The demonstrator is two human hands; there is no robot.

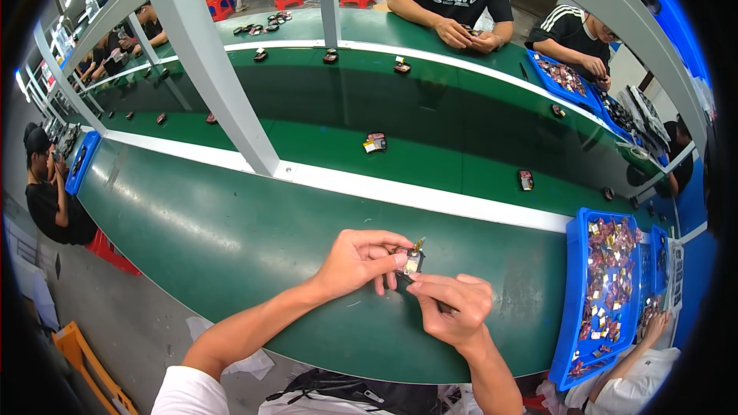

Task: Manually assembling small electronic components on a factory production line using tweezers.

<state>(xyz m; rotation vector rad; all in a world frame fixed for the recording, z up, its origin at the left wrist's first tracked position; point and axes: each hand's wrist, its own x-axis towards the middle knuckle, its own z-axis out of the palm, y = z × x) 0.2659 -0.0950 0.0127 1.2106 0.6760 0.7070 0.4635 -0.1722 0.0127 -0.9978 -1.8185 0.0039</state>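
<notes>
White sleeve (188, 393) and bare forearms (257, 321), nearest the viewer, entering from the lower edge. Green table (192, 238), spanning the foreground beneath both hands. Green belt (453, 161), beyond the table, bordered on its near side by a white rail (430, 201). Grey post (207, 69), slanting up and leftward from the rail. Blue tray (575, 284), at right, holding many small red and white parts (611, 277). Co-worker (453, 0) in black, across the belt, both hands together. Left hand (354, 261), closed about the device between thumb and fingers. Right hand (457, 303), thumb and forefinger narrowed at the near edge of the device; whether they grip it cannot be told. Units (375, 142), dark and red, lying apart along the belt. Device (411, 263), black-framed with a pale middle, raised above the table between the hands. Tab (420, 244), yellowish, at its far edge.
</notes>
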